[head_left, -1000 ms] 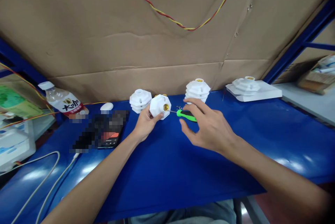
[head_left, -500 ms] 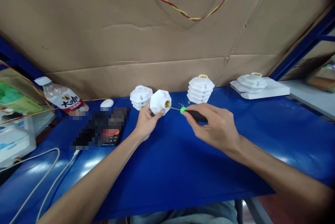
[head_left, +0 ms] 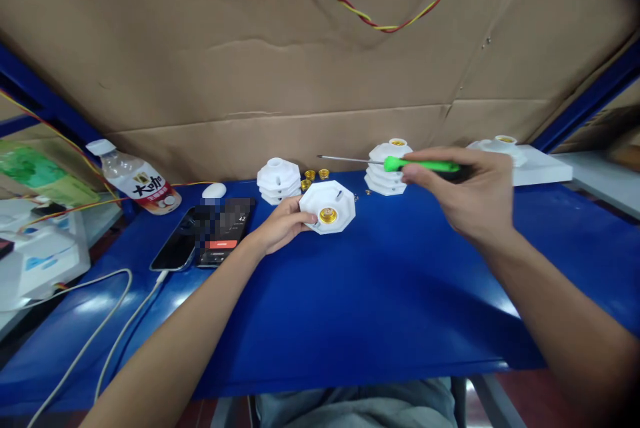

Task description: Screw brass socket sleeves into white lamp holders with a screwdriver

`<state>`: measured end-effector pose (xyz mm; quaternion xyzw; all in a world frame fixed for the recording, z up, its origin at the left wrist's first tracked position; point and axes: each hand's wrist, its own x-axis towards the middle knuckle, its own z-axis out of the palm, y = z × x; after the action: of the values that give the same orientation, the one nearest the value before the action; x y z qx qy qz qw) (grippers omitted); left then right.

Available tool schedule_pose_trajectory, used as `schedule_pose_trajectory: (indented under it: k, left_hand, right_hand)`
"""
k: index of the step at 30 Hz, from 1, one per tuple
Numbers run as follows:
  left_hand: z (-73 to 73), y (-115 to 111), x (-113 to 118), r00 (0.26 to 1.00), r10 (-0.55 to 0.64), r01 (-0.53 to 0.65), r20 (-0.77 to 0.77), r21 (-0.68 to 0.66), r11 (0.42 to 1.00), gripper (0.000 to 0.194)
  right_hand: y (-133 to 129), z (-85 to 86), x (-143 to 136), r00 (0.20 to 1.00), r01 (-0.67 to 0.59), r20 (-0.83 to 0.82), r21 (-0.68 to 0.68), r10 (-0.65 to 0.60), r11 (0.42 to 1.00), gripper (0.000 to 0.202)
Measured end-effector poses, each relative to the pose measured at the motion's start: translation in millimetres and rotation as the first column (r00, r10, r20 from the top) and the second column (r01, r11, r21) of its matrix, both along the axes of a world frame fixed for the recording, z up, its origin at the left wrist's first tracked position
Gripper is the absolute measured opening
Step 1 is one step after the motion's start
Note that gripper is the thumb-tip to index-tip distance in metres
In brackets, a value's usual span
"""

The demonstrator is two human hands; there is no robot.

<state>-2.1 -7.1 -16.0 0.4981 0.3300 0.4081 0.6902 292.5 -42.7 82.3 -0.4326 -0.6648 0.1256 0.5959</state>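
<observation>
My left hand (head_left: 281, 225) grips an octagonal white lamp holder (head_left: 341, 205) by its left edge, its brass-threaded socket facing me. In my right hand (head_left: 463, 191) is a screwdriver (head_left: 395, 163) with a green and black handle; its shaft points left, raised above the lamp holder and apart from it. Behind my left hand stands a stack of white lamp holders (head_left: 279, 178), with several brass screw shells (head_left: 310, 176) beside it. Another lamp holder stack (head_left: 385, 178) rises further right, partly hidden by the screwdriver. Tiny screws (head_left: 368, 193) lie near it.
Two phones (head_left: 175, 241) (head_left: 227, 231), a white oval case (head_left: 214, 191) and a drink bottle (head_left: 133, 178) occupy the left of the blue table (head_left: 350, 321). A white charging cable (head_left: 135, 311) runs to one phone. At the far right is a white box (head_left: 545, 165); cardboard (head_left: 320, 75) backs the table.
The screwdriver has come out of the lamp holder's socket and moved up and right with my right hand. My left hand has turned the lamp holder so its socket faces me.
</observation>
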Motion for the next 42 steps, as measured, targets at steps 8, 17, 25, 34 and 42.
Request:
schedule_pose_trajectory:
  k: [8,17,25,34,42]
  left_hand:
    - [-3.0,2,3,1.000,-0.024,0.024,-0.012,0.037,0.999,0.041]
    - [4.3,0,8,0.996,-0.059,0.063,-0.071,0.048,0.997,0.041]
    - [8.2,-5,12,0.980,-0.116,0.142,-0.159,0.165,0.976,0.036]
    - [6.4,-4,18,0.991,-0.052,0.058,-0.126,0.045,0.997,0.052]
    - [0.0,-3,19,0.976,-0.041,0.071,-0.214,0.135,0.988,0.032]
  right_hand:
    - [15,-54.2,-18,0.898,-0.403,0.041,-0.321,0.438,0.857,0.037]
    - [4,-52.4,-26,0.795,-0.281,0.503,-0.189,0.338,0.941,0.023]
    - [-4,-56.2,-34,0.686,-0.484,0.510,-0.212,0.519,0.849,0.042]
    - [43,17.6,21,0.855,0.262,0.450,0.052,-0.257,0.964,0.032]
    - [114,31.6,52,0.771,0.344,0.584,-0.048,-0.254,0.938,0.041]
